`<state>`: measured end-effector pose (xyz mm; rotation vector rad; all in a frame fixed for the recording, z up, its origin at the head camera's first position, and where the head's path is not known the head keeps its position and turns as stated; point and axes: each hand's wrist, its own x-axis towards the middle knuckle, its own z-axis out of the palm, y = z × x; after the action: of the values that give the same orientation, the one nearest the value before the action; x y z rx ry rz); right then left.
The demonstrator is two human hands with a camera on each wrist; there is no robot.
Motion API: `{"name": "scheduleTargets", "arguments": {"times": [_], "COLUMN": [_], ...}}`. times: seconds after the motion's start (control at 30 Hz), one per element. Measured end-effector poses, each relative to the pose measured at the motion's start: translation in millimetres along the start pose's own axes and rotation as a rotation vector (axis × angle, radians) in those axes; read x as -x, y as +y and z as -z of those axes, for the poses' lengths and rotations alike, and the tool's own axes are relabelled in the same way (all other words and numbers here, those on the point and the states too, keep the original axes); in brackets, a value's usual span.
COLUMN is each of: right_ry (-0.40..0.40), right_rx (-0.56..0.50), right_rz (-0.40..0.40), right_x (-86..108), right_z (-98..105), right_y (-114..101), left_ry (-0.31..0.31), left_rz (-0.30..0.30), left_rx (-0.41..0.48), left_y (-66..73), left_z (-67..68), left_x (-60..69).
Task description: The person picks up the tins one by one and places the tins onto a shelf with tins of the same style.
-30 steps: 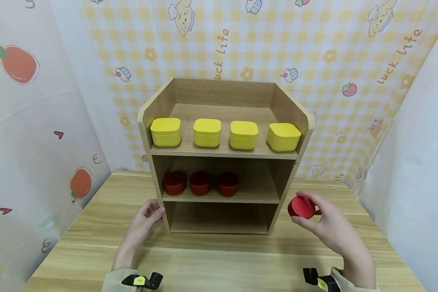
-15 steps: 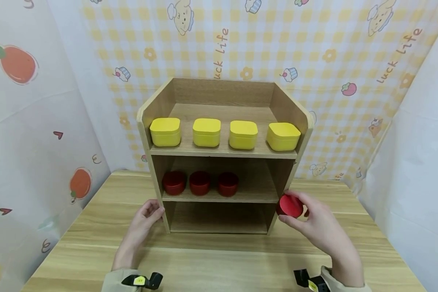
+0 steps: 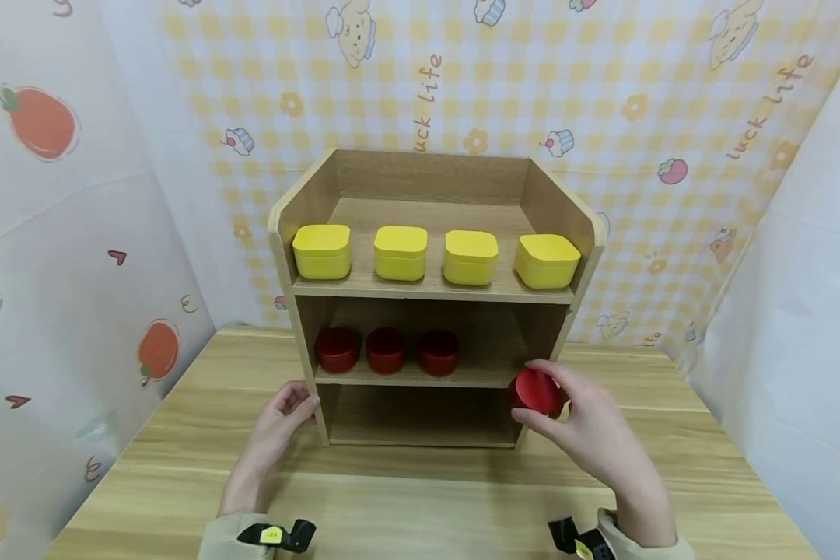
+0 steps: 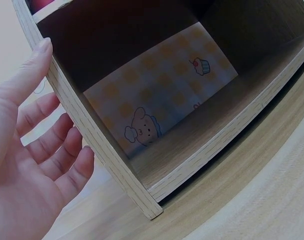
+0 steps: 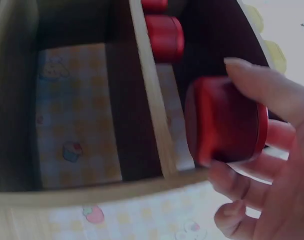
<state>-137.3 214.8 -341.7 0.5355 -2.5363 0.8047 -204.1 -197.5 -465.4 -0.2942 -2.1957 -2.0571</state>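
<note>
My right hand (image 3: 598, 435) pinches a round red tin (image 3: 536, 391) between thumb and fingers, in front of the shelf's right side panel. In the right wrist view the held tin (image 5: 224, 120) is beside the middle shelf's front edge. My left hand (image 3: 269, 435) touches the left side panel of the wooden shelf (image 3: 427, 289); in the left wrist view the thumb of this hand (image 4: 27, 145) lies on the panel's front edge, fingers behind it. Three red tins (image 3: 337, 349) stand on the middle shelf, toward the left and centre.
Several yellow square tins (image 3: 400, 253) stand in a row on the top shelf. The shelf unit stands on a wood-grain table (image 3: 392, 498), with a yellow checked cloth (image 3: 476, 78) behind and white cloths (image 3: 798, 311) at the sides.
My right hand has carried the red tin leftward, from the right of the shelf unit to the front of its right panel. The left hand has kept its place on the left panel.
</note>
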Motion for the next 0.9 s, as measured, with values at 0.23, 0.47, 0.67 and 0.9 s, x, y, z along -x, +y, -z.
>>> {"name": "scheduleTargets", "arguments": {"times": [0.23,0.47,0.67,0.9], "right_ry": [0.051,0.075,0.063,0.023], "right_rx": [0.041,0.043,0.039,0.032], "right_rz": [0.031,-0.02,-0.13,-0.268], "right_x": [-14.2,-25.9,-34.8,-45.8], "right_z": [-22.1,-32.9,-34.2,-34.9], "right_y": [-4.9,-10.7,-16.9,-24.4], "left_ry": [-0.019,-0.004,-0.012,-0.006], "left_rz": [-0.016,-0.017,-0.025,-0.027], "left_rx": [0.012,0.024,0.01,-0.02], "left_y": [-0.9,-2.3,-3.3,-1.4], "left_z": [-0.6,1.0,1.5,1.9], "left_x": [-2.2,-1.5,-1.8,-0.4]}}
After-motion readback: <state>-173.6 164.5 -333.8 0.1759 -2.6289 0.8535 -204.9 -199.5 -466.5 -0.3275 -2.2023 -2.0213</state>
